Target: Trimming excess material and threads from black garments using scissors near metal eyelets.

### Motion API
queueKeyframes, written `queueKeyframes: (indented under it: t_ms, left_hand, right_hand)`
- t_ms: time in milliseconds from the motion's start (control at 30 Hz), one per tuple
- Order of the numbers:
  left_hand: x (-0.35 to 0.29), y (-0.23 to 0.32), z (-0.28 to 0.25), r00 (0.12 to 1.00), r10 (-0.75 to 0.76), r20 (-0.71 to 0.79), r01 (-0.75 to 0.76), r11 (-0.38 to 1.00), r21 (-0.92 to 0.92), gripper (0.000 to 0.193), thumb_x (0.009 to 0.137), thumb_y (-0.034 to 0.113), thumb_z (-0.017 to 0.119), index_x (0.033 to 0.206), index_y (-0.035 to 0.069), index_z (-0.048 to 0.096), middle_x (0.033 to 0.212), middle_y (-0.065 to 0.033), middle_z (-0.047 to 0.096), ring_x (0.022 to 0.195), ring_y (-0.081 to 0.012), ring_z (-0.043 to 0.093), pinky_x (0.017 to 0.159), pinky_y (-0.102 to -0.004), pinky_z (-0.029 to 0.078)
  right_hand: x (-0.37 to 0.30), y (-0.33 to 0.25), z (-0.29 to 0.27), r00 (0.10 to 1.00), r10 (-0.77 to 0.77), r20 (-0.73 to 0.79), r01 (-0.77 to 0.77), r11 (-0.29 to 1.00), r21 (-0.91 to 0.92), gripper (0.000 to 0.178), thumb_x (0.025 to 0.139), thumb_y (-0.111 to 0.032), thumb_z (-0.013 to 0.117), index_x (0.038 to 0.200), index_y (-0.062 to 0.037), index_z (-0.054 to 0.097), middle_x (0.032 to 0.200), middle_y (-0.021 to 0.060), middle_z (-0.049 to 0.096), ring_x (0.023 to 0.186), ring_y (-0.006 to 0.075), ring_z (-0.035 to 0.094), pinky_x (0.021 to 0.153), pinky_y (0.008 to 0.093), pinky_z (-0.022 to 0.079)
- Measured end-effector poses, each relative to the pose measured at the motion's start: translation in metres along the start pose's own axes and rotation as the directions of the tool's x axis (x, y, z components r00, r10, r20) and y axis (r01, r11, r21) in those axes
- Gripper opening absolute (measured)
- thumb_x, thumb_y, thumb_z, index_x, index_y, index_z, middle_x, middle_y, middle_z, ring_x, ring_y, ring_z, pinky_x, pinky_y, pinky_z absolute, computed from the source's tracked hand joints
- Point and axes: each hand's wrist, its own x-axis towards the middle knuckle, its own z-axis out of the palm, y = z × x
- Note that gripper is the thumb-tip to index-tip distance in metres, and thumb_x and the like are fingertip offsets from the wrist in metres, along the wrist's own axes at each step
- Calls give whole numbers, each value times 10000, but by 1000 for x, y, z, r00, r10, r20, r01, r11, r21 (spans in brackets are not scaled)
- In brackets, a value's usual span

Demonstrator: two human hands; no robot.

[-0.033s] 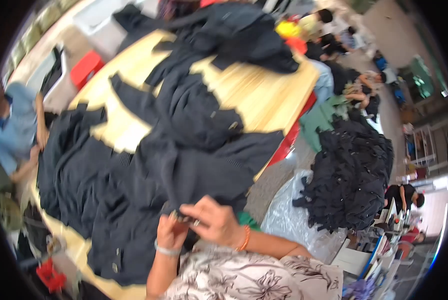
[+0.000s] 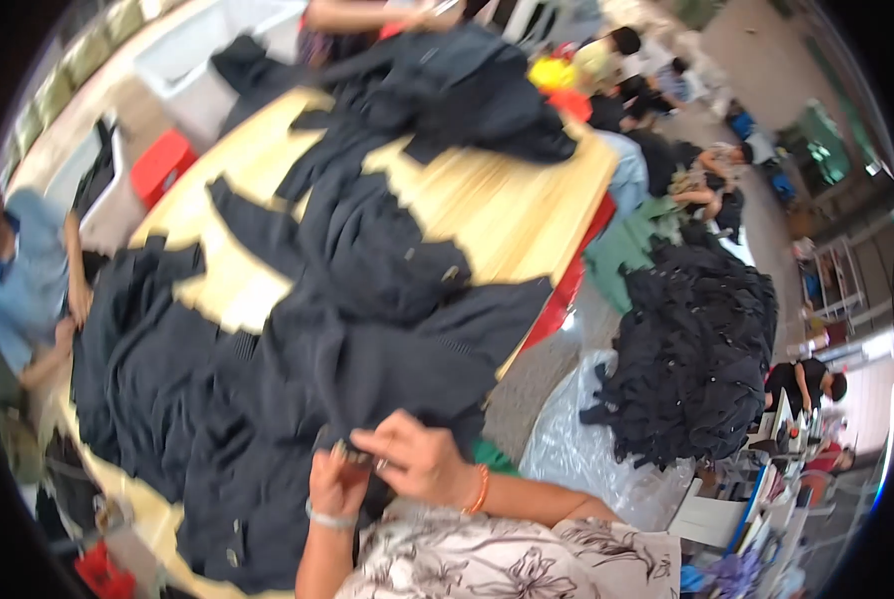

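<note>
While left hand (image 2: 335, 486) pinched small dark piece (image 2: 358, 456) between thumb and fingers, right hand (image 2: 422, 464) met it from other side, fingers curled, tips close together; whether right tips gripped or merely touched, could not tell for blur. Step in hand seemed close fingertip work on that piece; next move likely called for steady left pinch, fine right-hand control. Just beyond, black garments (image 2: 367, 364) lay crumpled across pale wooden desk (image 2: 517, 215). Off right, dark heap (image 2: 691, 339) stood beside clear plastic (image 2: 567, 429). Far left, co-worker in blue (image 2: 27, 270) was at desk's side.
</note>
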Motion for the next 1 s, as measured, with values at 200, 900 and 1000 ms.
queueKeyframes:
  t_ms: [200,900,1000]
  left_hand:
    - [4,-9,-30,997,66,-46,-66,998,12,95,932,98,596,854,78,646,902,-68,681,880,-200,649,852,-391,513]
    - [-28,-6,-23,760,538,365,-462,52,885,663,852,61,694,1421,37,355,1376,-125,408,1168,-261,519,859,-291,503]
    - [-24,-1,-9,879,344,329,-430,278,859,645,885,-18,618,1455,26,318,1296,-110,505,1137,-220,536,905,-314,486]
  right_hand:
    - [3,4,15,968,-224,-110,209,969,-133,244,718,-41,676,961,-57,658,884,40,605,633,203,626,540,305,495]
    - [-12,27,39,994,69,84,-79,990,116,155,764,-86,675,867,-14,584,818,86,584,694,271,637,599,351,486]
    - [-11,33,41,973,136,186,-162,978,133,156,753,-119,639,855,-13,587,840,99,602,764,314,637,644,376,497]
